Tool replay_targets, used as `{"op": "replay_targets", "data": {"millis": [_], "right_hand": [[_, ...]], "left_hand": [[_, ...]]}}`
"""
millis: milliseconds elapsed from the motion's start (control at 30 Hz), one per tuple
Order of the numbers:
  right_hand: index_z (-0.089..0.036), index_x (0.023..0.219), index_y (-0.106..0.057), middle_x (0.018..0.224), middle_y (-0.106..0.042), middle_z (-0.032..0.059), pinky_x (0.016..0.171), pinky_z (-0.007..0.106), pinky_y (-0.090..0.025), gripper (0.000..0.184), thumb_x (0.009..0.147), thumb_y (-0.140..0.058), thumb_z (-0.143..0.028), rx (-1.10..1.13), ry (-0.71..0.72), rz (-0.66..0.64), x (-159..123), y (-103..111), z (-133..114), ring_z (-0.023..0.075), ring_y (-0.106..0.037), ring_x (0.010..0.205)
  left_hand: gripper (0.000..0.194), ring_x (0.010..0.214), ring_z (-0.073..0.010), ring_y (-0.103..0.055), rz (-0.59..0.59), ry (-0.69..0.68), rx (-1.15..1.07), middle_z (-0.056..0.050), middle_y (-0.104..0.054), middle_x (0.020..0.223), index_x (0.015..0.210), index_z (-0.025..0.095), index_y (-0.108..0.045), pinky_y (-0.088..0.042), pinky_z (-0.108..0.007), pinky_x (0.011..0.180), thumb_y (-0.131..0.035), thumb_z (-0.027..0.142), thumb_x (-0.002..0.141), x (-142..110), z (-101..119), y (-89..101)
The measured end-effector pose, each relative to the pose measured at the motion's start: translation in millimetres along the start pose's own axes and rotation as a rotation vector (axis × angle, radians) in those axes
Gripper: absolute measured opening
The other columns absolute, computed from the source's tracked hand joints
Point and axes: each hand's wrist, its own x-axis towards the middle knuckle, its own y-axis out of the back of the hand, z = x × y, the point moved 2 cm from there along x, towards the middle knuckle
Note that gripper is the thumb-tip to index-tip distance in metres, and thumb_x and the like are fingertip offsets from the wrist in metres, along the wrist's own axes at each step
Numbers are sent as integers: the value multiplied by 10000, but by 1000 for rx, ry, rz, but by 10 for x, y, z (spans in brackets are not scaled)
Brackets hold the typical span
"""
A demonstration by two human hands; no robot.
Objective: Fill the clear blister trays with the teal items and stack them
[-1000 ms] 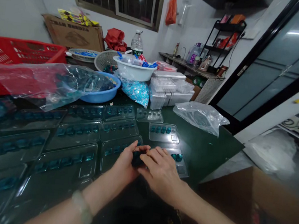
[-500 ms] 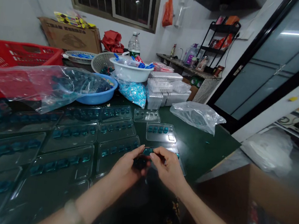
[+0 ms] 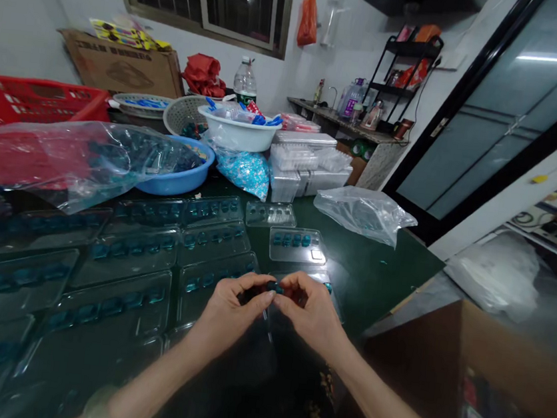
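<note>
- The left hand [image 3: 232, 308] and the right hand [image 3: 312, 310] are brought closer together than in the earlier frame, with their fingertips meeting over a small glossy teal piece [image 3: 274, 288].
- Both hands are closed in a pinching grasp on that piece, which is held in the air above the table, between the hands.
- A dark clump [image 3: 251, 294] is partly hidden behind the left hand's fingers; its exact form cannot be told.
- Clear plastic blister trays holding teal pieces [image 3: 126, 248] are laid in rows across a dark green table top [image 3: 375, 280], and one tray lies partly under the hands.
- A smaller clear blister tray [image 3: 297, 245] is placed just beyond the right hand.
- A crumpled clear plastic bag [image 3: 363, 213] is left on the table to the right.
- A blue plastic basin [image 3: 181, 181] is partly covered by a clear bag [image 3: 82, 163], and a white plastic basin [image 3: 237, 134] stands behind it.
- A red plastic crate [image 3: 34, 100] is seen at the far left, and stacked clear trays [image 3: 294, 164] stand at the back of the table.
- A brown cardboard box [image 3: 462, 364] is seen at the lower right.
</note>
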Motion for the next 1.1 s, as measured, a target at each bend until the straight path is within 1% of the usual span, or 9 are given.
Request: {"op": "replay_targets", "data": {"millis": [67,200,300,433,533,667,900,1000,1100], "right_hand": [[-175,752,-570,663,-539,-23,533,195,-362,32,737,-578,-202,-154,92,26,-19,15,-27,93,-478,586],[-187,705,-580,626,-549,-29,536,197,-366,59,760,-561,-198,-290,184,-38,-46,20,-36,91,-479,552],[-193,734,-572,662,-560,-11,568,214,-381,83,790,-510,-196,-366,245,-27,-70,-13,-26,108,-501,589],[-183,737,-552,684,-546,27,618,256,-386,101,775,-460,-165,-499,291,104,-101,-96,4,150,-510,668],[-179,712,-546,666,-541,15,593,243,-385,80,747,-476,-159,-462,246,139,-87,-126,40,139,-502,641],[-176,702,-560,628,-540,-25,507,185,-374,112,729,-469,-117,-220,119,37,-37,-95,84,98,-496,578],[-166,744,-596,670,-578,-18,545,195,-400,80,762,-524,-196,-65,62,-29,-13,-18,112,107,-524,624],[-169,755,-590,668,-579,-16,545,199,-398,91,782,-509,-200,-95,93,-40,-22,-13,129,103,-521,605],[-168,751,-561,670,-557,-3,552,213,-383,106,784,-461,-158,-313,196,21,-63,-22,128,107,-502,602]], "left_hand": [[235,509,-120,-468,-40,-84,89,-16,-567,595,939,174,-658,-352,-220,465,-554,253,743,-5,34,8],[222,691,-168,-533,-94,-237,183,-48,-606,750,915,204,-674,-385,-237,604,-504,222,775,-25,70,8],[233,683,-167,-534,-84,-259,230,-44,-609,747,926,219,-670,-377,-239,607,-484,217,786,-34,64,-5],[226,700,-177,-540,-35,-267,201,-49,-613,754,920,218,-671,-377,-247,644,-508,200,764,-26,43,-32],[236,704,-184,-531,-15,-282,219,-53,-605,755,928,218,-664,-366,-259,662,-507,180,755,-14,36,-51],[256,676,-182,-506,-38,-303,320,-51,-582,733,932,220,-652,-341,-269,637,-467,159,766,-6,46,-72],[184,611,-174,-465,-31,-254,146,-37,-561,662,752,213,-671,-310,-262,588,-509,134,713,-15,80,-82],[211,600,-169,-467,-47,-267,196,-30,-552,648,784,215,-671,-309,-259,572,-485,134,727,-14,64,-85],[264,617,-168,-484,-24,-340,292,-32,-558,661,854,223,-667,-326,-260,599,-461,111,733,5,-8,-87]]}}
